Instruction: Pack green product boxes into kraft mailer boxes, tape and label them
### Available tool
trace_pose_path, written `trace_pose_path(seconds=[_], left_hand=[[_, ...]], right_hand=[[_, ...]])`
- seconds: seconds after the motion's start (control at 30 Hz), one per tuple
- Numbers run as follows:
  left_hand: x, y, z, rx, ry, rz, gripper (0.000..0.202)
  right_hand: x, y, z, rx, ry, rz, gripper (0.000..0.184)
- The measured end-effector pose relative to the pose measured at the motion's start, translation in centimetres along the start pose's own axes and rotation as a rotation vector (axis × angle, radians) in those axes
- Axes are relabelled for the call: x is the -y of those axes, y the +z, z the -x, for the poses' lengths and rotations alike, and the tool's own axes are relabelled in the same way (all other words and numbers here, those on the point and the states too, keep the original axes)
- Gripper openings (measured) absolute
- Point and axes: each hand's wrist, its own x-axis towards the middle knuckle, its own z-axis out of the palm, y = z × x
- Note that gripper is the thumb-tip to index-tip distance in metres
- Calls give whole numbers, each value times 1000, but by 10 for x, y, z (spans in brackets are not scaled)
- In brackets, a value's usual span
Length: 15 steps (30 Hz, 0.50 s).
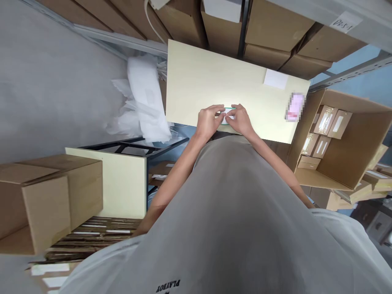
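Near the front edge of the pale table [211, 81], my left hand [208, 121] and my right hand [241, 120] meet at a small flat white piece with green edges [224, 120]. Fingers and thumb of my left hand are closed on its left side. My right hand grips the right side, with thumb and forefinger pinched over its face. The fingers cover much of the piece, so its exact kind cannot be made out. A white sheet of paper [275, 79] lies farther back on the table, beyond my right hand.
A blurred pink item [295, 107] rests at the table's right end. Beside it, an open carton [343, 163] contains several small boxes. White wrapping material [147, 98] lies left of the table. Boxes [275, 26] line the shelf behind; another open carton [45, 208] stands at lower left.
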Motion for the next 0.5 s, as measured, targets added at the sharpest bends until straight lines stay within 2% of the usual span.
trace_pose_path(seconds=[0.27,0.5], left_hand=[[2,0,4,-6,2,-1,26],[0,0,13,22,-17,16,31]], right_hand=[[15,-6,12,-17,47,51,13],[17,-9,13,26,3,160,14]])
